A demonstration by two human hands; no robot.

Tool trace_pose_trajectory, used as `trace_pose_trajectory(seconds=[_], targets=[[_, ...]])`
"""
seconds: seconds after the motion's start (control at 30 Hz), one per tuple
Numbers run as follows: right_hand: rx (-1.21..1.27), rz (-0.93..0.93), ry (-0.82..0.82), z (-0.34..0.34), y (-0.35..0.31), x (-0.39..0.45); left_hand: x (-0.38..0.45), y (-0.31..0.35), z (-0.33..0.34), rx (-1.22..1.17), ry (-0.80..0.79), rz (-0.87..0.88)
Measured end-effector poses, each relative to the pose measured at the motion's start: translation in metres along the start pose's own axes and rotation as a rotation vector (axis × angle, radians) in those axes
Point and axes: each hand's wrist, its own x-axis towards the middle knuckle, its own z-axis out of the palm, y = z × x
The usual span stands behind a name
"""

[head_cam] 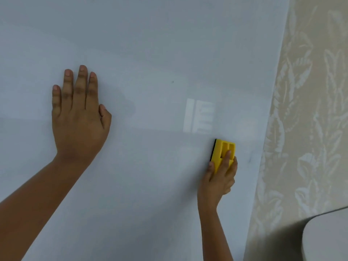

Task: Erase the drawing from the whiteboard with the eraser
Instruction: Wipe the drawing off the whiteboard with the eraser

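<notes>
Left hand (80, 117) lies flat on the whiteboard (150, 53), fingers spread, holding nothing. Right hand (219, 178) clamps the yellow eraser (223, 153) against the whiteboard's lower right — wiping looks nearly done; next, probably sweep the faint smudge (250, 160) just right of the eraser.

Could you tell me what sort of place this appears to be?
Probably a room in a home or office: a glossy whiteboard sits beside leaf-patterned beige wallpaper, and its surface reflects what looks like a window.
</notes>
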Motion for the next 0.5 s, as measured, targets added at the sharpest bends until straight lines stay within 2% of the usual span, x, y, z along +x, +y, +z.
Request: trace_pose_trajectory(seconds=[0.1, 0.17, 0.2, 0.23, 0.33, 0.4, 0.43, 0.5], targets=[[-0.014, -0.349, -0.098, 0.007, -0.012, -0.029, -0.001, -0.002, 0.001, -0.001, 0.001, 0.000], [-0.106, -0.579, -0.212, -0.002, 0.015, -0.057, -0.001, -0.002, 0.001, -0.005, -0.006, 0.000], [-0.144, -0.607, -0.230, -0.008, 0.031, -0.057, 0.000, -0.001, 0.001, -0.007, -0.004, 0.003], [-0.157, -0.545, -0.211, -0.015, 0.045, -0.047, -0.001, -0.001, 0.000, -0.004, -0.004, 0.001], [-0.101, -0.051, -0.054, -0.024, 0.061, 0.011, -0.002, 0.001, -0.002, -0.001, -0.013, -0.004], [-0.083, 0.161, -0.013, -0.017, 0.059, 0.042, -0.002, 0.001, -0.003, -0.013, -0.019, -0.012], [-0.075, 0.154, -0.018, -0.013, 0.052, 0.043, -0.002, 0.000, -0.003, -0.019, -0.025, -0.013], [-0.030, -0.033, -0.056, -0.010, 0.039, 0.019, -0.002, -0.001, -0.003, -0.029, -0.049, 0.001]])
